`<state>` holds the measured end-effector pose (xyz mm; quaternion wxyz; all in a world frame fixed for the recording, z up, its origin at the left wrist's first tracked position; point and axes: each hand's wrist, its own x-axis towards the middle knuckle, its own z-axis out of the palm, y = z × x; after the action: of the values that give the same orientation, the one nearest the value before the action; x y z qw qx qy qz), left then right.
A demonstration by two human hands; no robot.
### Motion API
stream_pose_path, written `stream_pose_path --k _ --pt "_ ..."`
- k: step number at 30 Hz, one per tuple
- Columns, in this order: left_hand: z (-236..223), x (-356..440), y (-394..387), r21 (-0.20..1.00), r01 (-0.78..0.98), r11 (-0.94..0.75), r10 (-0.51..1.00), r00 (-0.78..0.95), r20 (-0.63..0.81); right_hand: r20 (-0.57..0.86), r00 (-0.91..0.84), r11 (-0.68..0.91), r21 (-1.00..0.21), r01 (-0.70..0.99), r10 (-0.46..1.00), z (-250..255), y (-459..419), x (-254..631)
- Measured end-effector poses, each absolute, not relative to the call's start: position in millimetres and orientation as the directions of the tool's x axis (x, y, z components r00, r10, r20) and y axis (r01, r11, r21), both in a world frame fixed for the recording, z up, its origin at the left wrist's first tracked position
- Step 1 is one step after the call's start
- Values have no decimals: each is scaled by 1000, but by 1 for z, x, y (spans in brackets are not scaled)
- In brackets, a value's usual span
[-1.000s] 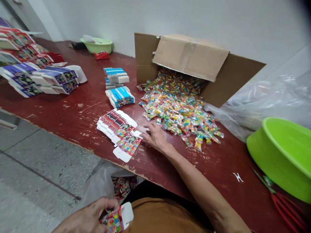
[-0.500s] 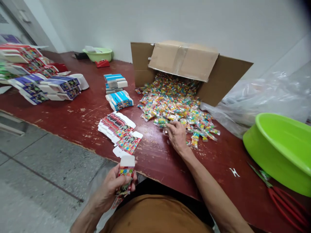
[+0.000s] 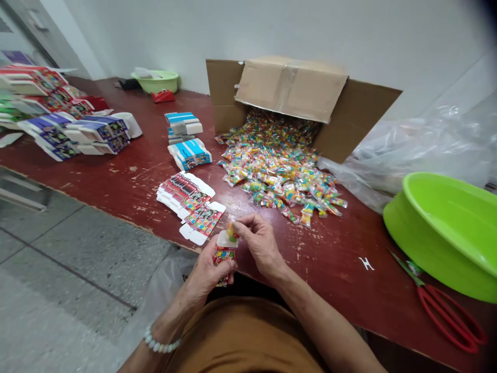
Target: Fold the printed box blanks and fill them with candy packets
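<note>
Together now, the hands have met since the earlier frame: the right hand (image 3: 261,244), back from the candy pile (image 3: 272,173), pinches a candy packet (image 3: 232,231) at the opening of a small red box (image 3: 225,254), which the left hand (image 3: 206,269) grips by the tabletop's (image 3: 322,259) front edge. Flat cartons (image 3: 182,192) lie near that edge.

The left forearm (image 3: 171,317) rises from the bottom edge, left of centre, slanting up and to the right. The left hand (image 3: 209,269), below the middle of the frame, is curled in a grip, thumb laid across the front and pointing right. The right forearm (image 3: 320,311), bare, slants up and left from the lower right. The right hand (image 3: 261,244) hangs slightly higher, near the left, thumb and fingertips pinched and turned leftward.
</note>
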<state>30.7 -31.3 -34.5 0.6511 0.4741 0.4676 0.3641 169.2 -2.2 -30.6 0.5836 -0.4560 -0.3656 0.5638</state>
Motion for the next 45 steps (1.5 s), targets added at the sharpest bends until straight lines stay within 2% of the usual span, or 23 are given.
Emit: stream_pose_path --k 2,4,7,9,11,14,16,18,20,22,24,26,28,30,32,34,35,40,43,45 --pt "-37 31 -32 963 -28 270 917 311 -248 -122 94 -75 -915 -397 988 -37 -4 166" --pt "-39 32 -32 964 -36 262 921 309 -239 -112 87 -69 -918 -391 990 -41 -6 166" --pt "-39 31 -32 959 -69 276 928 277 -248 46 40 52 -985 -163 998 -41 -7 175" --pt "-36 29 -31 942 -137 307 926 274 -261 144 -127 145 -989 4 981 -38 -7 185" --pt "-32 26 -30 892 -238 384 907 278 -316 147 -271 164 -986 40 951 -35 -8 191" --pt "-25 22 -27 798 -347 493 868 266 -420 40 -240 -6 -982 -189 970 -33 -10 190" --pt "-23 22 -27 793 -361 492 869 262 -420 -79 -256 -173 -913 -369 963 -33 -13 184" --pt "-24 24 -27 831 -334 445 891 263 -371 -159 -370 -317 -853 -415 915 -34 -14 177" --pt "-26 25 -27 871 -301 389 913 253 -320 -166 -424 -345 -854 -389 890 -36 -14 173" --pt "-27 24 -26 868 -316 382 918 242 -315 -81 -326 -198 -917 -345 942 -36 -13 173" --pt "-26 21 -24 806 -371 461 882 289 -372 114 -182 77 -977 -200 977 -35 -13 177" --pt "-24 17 -23 717 -416 559 824 377 -423 283 -189 284 -959 -20 940 -32 -14 181" --pt "-23 16 -23 675 -433 597 797 416 -438 315 -273 343 -937 62 909 -30 -15 184" --pt "-23 17 -24 685 -433 586 806 398 -439 217 -297 233 -972 20 930 -28 -16 184" --pt "-24 19 -25 727 -418 545 835 355 -421 45 -312 9 -993 -116 949 -27 -16 180" --pt "-25 20 -27 772 -395 498 862 323 -390 -85 -347 -179 -952 -249 934 -26 -13 176" --pt "-26 20 -27 792 -384 475 874 310 -374 -111 -356 -224 -930 -293 928 -25 -12 174" --pt "-33 16 -29 822 -336 460 876 322 -359 -83 -391 -243 -893 -379 917 -19 -8 170" --pt "-36 16 -29 804 -339 490 861 335 -383 -60 -402 -204 -923 -326 914 -21 -10 172" --pt "-36 17 -28 780 -359 512 851 335 -405 11 -418 -113 -956 -272 909 -24 -12 174"
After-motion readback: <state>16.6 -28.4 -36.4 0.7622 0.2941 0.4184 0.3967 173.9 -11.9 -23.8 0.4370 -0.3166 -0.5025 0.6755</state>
